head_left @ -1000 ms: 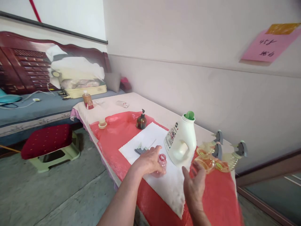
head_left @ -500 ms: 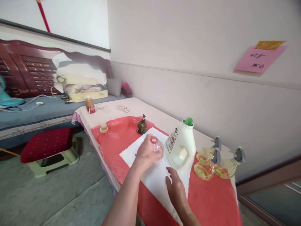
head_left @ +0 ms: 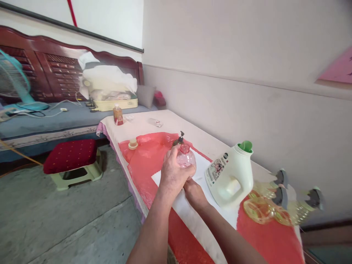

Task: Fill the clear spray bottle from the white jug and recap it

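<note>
My left hand [head_left: 174,170] is wrapped round a clear round bottle [head_left: 186,158] with a pinkish open neck, held upright above the white cloth [head_left: 202,172]. Just below it, my right hand [head_left: 194,193] is closed, its fingertips tucked under the left hand. What those fingers hold, if anything, is hidden. Behind the bottle, a dark pump bottle [head_left: 180,138] is mostly covered; its black pump head shows. To the right stands a large white detergent jug [head_left: 229,176] with a handle and a green cup in its mouth.
Several yellowish clear bottles with grey tops [head_left: 260,211] lie at the right on the red sheet [head_left: 145,161]. A small pale lid-like container [head_left: 133,143] sits at the left. Farther back stands an amber bottle [head_left: 118,115]. A red-topped stool [head_left: 73,156] is on the floor.
My right hand, apart from the bottle and open before, has moved left and up to just under my left hand. The bottle now stands more upright. The view has turned left.
</note>
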Motion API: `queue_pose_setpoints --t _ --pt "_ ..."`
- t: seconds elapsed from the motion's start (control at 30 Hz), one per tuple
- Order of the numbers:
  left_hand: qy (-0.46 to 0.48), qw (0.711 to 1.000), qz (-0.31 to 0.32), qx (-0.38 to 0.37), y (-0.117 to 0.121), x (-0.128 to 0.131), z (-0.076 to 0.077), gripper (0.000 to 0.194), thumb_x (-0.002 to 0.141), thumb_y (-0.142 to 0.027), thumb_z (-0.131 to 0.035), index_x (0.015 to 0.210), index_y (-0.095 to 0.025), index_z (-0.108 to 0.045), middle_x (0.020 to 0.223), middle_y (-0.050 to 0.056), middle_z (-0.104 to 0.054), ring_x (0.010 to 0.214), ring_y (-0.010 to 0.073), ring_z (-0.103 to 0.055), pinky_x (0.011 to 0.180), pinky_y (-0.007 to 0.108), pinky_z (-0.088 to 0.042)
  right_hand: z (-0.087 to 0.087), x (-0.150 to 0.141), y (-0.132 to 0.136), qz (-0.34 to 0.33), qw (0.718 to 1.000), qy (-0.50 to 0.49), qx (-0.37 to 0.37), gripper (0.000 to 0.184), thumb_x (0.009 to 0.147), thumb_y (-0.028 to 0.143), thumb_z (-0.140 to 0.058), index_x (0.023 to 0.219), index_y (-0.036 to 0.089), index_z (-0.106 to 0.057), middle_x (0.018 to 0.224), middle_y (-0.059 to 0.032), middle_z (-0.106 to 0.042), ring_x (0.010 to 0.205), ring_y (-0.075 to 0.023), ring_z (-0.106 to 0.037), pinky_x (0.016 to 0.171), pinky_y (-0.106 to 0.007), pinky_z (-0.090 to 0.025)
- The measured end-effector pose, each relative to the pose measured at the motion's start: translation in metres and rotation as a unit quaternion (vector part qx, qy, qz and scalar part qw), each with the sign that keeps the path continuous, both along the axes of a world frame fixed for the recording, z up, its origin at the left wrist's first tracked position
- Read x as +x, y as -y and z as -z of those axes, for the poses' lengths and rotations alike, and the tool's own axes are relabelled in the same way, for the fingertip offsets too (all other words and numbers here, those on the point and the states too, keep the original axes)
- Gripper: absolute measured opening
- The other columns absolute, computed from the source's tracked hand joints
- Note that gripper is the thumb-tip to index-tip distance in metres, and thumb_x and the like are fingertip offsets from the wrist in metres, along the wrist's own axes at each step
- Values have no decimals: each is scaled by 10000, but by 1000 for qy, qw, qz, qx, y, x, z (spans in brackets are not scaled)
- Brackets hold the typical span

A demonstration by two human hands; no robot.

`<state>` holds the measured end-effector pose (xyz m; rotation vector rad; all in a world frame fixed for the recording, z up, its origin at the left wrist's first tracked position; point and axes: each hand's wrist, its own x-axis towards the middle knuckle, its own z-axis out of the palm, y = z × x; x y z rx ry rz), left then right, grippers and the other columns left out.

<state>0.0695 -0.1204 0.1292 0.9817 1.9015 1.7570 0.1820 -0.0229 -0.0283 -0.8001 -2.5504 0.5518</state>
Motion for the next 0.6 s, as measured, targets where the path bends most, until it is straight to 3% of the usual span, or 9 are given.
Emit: queue_pose_setpoints --t 0.13,0.2,0.27,0.3,0.37,0.43,0.5,0.6 --pt "36 999 15 22 4 3 -2 535 614 -192 -705 1127 -281 -585 1053 13 -633 1001 232 -576 827 324 -452 -36 61 30 100 987 -124 -18 231 966 322 -457 1117 195 -577 1080 -84 -642 984 -204 -623 838 -346 -537" --pt "79 995 38 54 4 10 -3 523 634 -213 -711 1133 -274 -566 1056 11 -630 962 214 -586 800 306 -460 -59 100 44 165 968 -184 -33 282 945 385 -499 1129 180 -561 967 -72 -671 820 -192 -659 709 -316 -560" --pt "126 985 90 81 3 25 -4 505 655 -221 -708 1132 -267 -549 1076 15 -629 962 204 -595 808 299 -463 -85 137 55 222 938 -258 -71 346 894 427 -587 1122 168 -577 955 -71 -686 766 -186 -673 679 -302 -570" --pt "144 977 126 88 2 34 -4 496 658 -217 -707 1124 -261 -545 1081 18 -630 969 202 -598 820 298 -463 -99 153 59 261 896 -338 -122 366 826 420 -680 1083 171 -606 956 -66 -689 751 -179 -671 674 -290 -571" --pt "158 963 203 80 1 60 -4 476 654 -201 -705 1100 -250 -549 1055 18 -640 953 197 -608 826 296 -463 -130 180 67 299 773 -524 -194 406 697 355 -804 1021 192 -621 952 -46 -689 748 -161 -668 662 -261 -570" --pt "142 952 268 49 -1 90 -1 484 641 -178 -698 1099 -245 -557 1013 9 -649 909 190 -615 812 294 -465 -160 200 73 301 667 -651 -200 419 625 261 -848 962 215 -603 939 -33 -686 803 -176 -678 657 -254 -569" --pt "104 944 312 5 0 122 4 521 627 -158 -687 1126 -244 -562 987 1 -652 878 187 -614 803 297 -465 -186 216 79 310 614 -709 -156 349 655 220 -822 925 206 -600 961 -48 -681 863 -188 -680 668 -249 -566" --pt "37 934 350 -61 1 166 15 546 622 -141 -656 1152 -237 -570 1006 20 -658 905 209 -615 816 319 -469 -206 235 89 300 597 -738 -97 289 723 207 -777 954 215 -603 997 -50 -673 888 -184 -678 650 -234 -548"
